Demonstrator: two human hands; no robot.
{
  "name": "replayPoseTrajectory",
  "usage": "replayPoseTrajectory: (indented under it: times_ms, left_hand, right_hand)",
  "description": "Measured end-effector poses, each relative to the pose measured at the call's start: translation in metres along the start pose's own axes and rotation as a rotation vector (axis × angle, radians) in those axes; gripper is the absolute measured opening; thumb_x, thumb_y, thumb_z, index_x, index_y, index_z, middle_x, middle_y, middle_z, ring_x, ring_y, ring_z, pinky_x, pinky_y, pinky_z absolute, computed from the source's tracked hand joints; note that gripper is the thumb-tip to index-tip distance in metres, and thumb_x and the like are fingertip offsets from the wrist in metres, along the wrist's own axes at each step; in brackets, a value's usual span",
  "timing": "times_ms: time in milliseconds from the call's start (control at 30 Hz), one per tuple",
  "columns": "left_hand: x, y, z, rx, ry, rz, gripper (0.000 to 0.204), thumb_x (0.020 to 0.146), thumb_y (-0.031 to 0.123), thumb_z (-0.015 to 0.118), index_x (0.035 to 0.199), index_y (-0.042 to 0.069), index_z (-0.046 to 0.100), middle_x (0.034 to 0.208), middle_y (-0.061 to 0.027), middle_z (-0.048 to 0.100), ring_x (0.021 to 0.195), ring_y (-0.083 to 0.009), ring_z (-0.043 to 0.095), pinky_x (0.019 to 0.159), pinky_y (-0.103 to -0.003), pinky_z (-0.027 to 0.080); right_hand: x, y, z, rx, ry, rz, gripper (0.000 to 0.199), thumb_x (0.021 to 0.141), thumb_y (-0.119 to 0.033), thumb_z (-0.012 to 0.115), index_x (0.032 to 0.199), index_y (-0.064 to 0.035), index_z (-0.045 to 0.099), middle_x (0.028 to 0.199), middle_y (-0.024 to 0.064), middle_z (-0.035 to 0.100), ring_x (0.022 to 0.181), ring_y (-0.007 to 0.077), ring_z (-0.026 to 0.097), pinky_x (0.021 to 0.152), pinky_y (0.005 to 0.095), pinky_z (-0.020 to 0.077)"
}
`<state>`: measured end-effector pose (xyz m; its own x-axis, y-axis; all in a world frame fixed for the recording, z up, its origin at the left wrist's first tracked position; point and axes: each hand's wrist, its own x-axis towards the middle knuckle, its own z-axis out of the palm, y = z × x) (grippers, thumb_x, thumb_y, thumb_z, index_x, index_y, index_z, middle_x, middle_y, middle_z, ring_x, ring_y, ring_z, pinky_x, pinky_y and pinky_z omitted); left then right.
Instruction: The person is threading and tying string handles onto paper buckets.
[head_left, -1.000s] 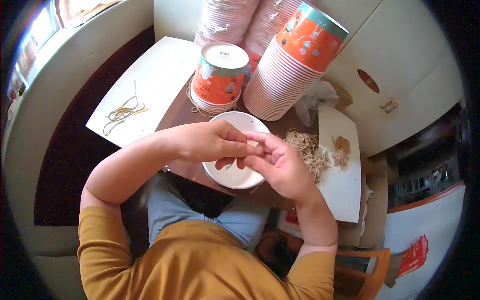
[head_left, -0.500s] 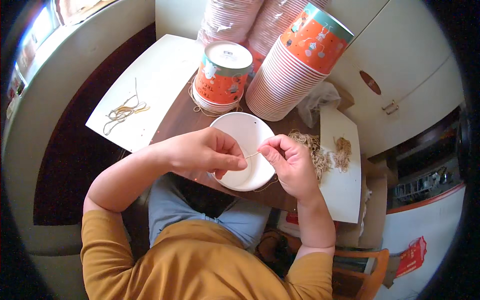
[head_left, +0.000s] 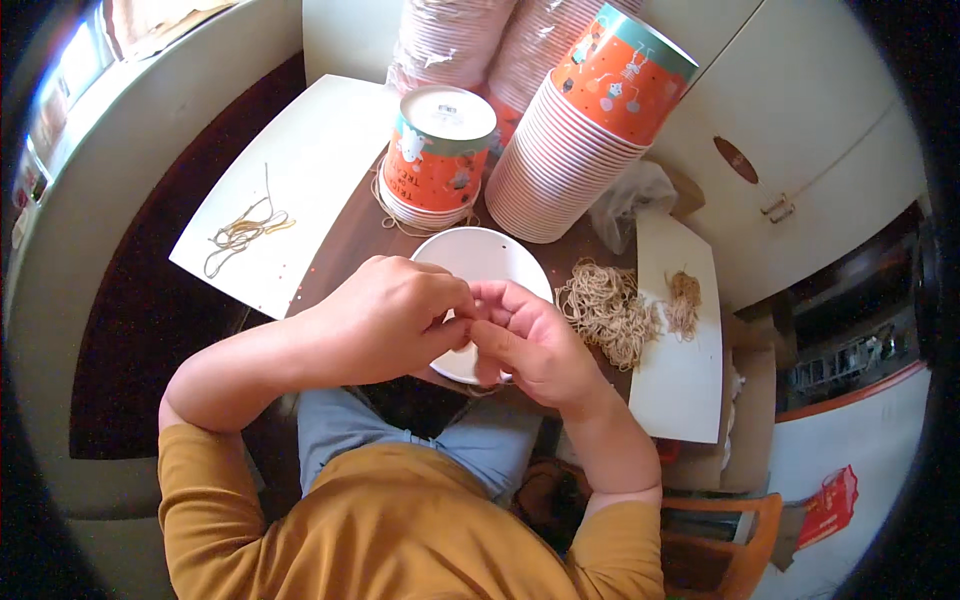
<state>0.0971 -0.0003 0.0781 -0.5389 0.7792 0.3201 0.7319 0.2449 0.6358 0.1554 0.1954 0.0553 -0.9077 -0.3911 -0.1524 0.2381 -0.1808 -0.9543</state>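
Note:
A white paper bucket (head_left: 485, 255) with a small hole near its far rim stands mouth up in front of me. Over it, my left hand (head_left: 395, 312) and my right hand (head_left: 535, 345) meet, fingertips pinched together. The thin beige string between them is now mostly hidden behind the fingers. Right of the bucket lies a loose heap of beige string (head_left: 608, 312). Just beyond the bucket stands a short upside-down stack of orange and green buckets (head_left: 440, 160), with string around its base.
A tall leaning stack of buckets (head_left: 575, 150) rises behind, beside plastic-wrapped stacks (head_left: 450, 45) and a clear bag (head_left: 632, 200). Several cords (head_left: 245, 235) lie on the table's white left leaf; a small string bundle (head_left: 684, 305) rests on the right one. A wooden chair (head_left: 765, 540) is at lower right.
My hands have come together; the short stretch of string that showed between them is now covered. The right hand has moved left, uncovering more of the string heap.

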Motion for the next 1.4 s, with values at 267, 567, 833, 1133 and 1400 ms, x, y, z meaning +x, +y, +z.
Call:
replayPoseTrajectory:
  times_ms: [267,567,833,1133,1400]
  left_hand:
    - [-0.004,-0.005,0.006,-0.057,-0.011,0.004,0.011,0.08,0.01,0.065,0.085,0.002,0.065,0.072,-0.0137,0.062,0.064,-0.0303,0.062,0.06,-0.039,0.05]
    - [-0.006,-0.012,0.023,0.108,0.23,0.216,0.022,0.077,0.01,0.071,0.098,0.007,0.065,0.082,-0.006,0.061,0.07,-0.0224,0.062,0.061,-0.036,0.048]
    - [-0.005,-0.015,0.027,0.24,0.186,0.311,0.006,0.08,0.009,0.063,0.084,0.008,0.059,0.076,-0.0066,0.055,0.064,-0.025,0.056,0.066,-0.035,0.044]
    - [0.011,-0.023,0.024,-0.134,-0.037,0.091,0.015,0.086,0.012,0.06,0.079,-0.001,0.058,0.069,-0.0136,0.055,0.065,-0.0328,0.057,0.059,-0.043,0.045]
    - [0.08,-0.088,0.026,0.12,-0.04,0.152,0.031,0.074,0.003,0.062,0.104,-0.002,0.059,0.093,-0.0178,0.057,0.093,-0.0345,0.058,0.083,-0.041,0.048]
  right_hand:
    - [-0.008,0.012,-0.001,-0.584,0.299,-0.317,0.013,0.088,-0.01,0.065,0.096,-0.0006,0.063,0.087,0.0032,0.065,0.077,0.0049,0.058,0.067,0.0214,0.0485]
    - [-0.013,0.013,-0.007,-0.288,0.282,-0.122,0.013,0.092,-0.013,0.061,0.095,-0.0007,0.063,0.084,-0.0001,0.064,0.075,0.0046,0.057,0.068,0.0211,0.0477]
    - [-0.014,0.014,0.002,-0.442,0.336,-0.23,0.009,0.088,-0.008,0.064,0.094,-0.0014,0.062,0.082,0.0013,0.062,0.073,0.0076,0.058,0.064,0.0239,0.0496]
    - [-0.011,0.017,0.0,-1.272,0.414,-0.951,0.021,0.073,0.0,0.069,0.091,-0.0043,0.059,0.077,0.0101,0.059,0.065,0.028,0.06,0.058,0.0363,0.0503]
    - [0.002,-0.006,-0.046,-0.419,0.458,-0.184,0.007,0.086,-0.004,0.063,0.089,0.0011,0.065,0.078,-0.0006,0.063,0.069,0.0036,0.053,0.064,0.019,0.0441]
